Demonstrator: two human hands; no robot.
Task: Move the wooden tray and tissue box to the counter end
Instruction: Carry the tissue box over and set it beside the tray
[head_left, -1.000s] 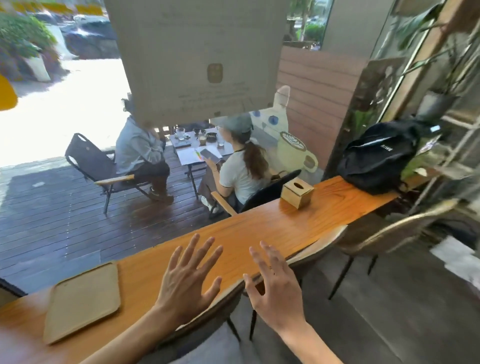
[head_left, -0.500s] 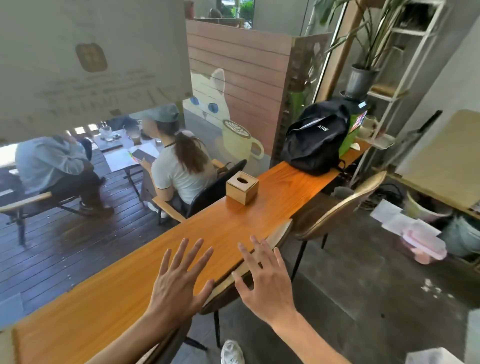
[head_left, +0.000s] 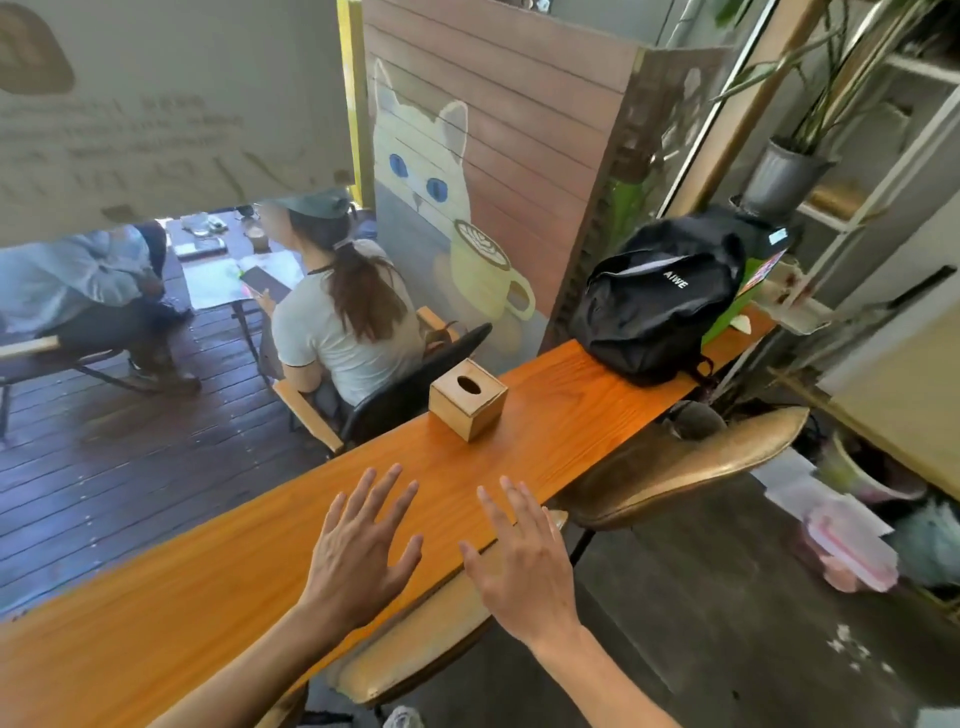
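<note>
A small cube-shaped wooden tissue box with an oval hole on top stands on the long orange wooden counter, near its middle. My left hand hovers over the counter with fingers spread, well short of the box. My right hand is held beside it over the counter's near edge, fingers apart too. Both hands hold nothing. The wooden tray is out of view.
A black backpack lies on the counter's far right end. Two tan chairs are tucked under the near side. Behind the window two people sit at an outdoor table. A plant pot and shelves stand at the right.
My view has swung right along the counter, so the tray has left the frame and the tissue box and backpack look closer. Both hands stay spread and have moved with me.
</note>
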